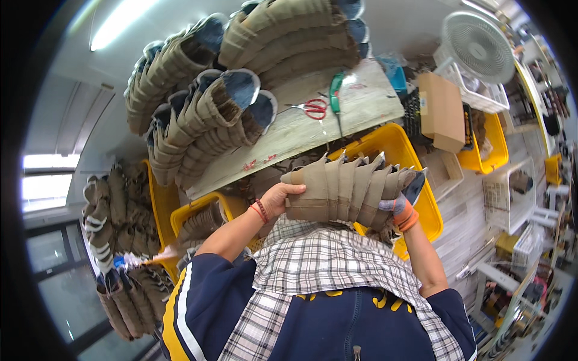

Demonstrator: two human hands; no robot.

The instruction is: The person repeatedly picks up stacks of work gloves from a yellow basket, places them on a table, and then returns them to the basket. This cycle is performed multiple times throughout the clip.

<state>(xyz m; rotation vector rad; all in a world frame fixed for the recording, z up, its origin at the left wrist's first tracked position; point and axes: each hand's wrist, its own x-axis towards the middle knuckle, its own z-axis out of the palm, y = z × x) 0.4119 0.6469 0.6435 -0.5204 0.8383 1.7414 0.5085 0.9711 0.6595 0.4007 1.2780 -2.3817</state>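
Note:
Between my two hands is a nested stack of tan fabric boot uppers (347, 187), held level in front of my checked apron. My bare left hand (285, 198) grips its left end, the thumb lying on top. At the right end, my right hand (398, 212), in a grey and orange glove, holds the stack; its fingers are partly hidden. Beyond, on the worktable (289, 144), lie red-handled scissors (314, 108) and a green-handled tool (335, 92). More nested stacks of uppers (216, 108) with blue and white ends stand on the table's left and back.
A yellow bin (429, 198) stands below the held stack, and another yellow bin (216, 198) is left of it. Uppers (122, 207) are heaped at the far left. To the right are a cardboard box (440, 110), white crates (508, 194) and a fan (477, 47).

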